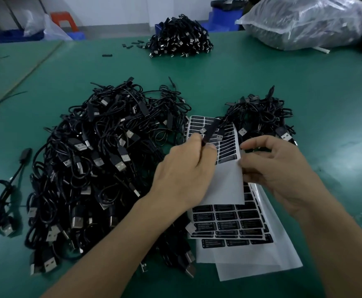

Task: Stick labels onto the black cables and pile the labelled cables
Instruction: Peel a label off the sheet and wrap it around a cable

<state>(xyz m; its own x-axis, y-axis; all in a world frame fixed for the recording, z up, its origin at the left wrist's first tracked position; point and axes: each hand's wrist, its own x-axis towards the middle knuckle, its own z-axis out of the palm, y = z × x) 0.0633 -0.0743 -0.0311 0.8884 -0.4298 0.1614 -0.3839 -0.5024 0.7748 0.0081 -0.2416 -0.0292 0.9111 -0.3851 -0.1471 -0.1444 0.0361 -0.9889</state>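
Your left hand [184, 166] pinches a black cable [209, 131] just above the label sheet [225, 186] at frame centre, while the fingers [253, 141] of your right hand [274, 168] pinch the sheet edge, probably so the peel-to-stick move is short.

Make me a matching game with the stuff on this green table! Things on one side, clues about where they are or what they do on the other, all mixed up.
Things:
1. big cable pile
2. clear plastic bag
3. label sheets
4. left hand

Clues:
A. sits at the far right end of the table
B. holds a black cable
C. white with rows of black labels, in front of the person
D. lies to the left of both hands

Right pairs: 1-D, 2-A, 3-C, 4-B.
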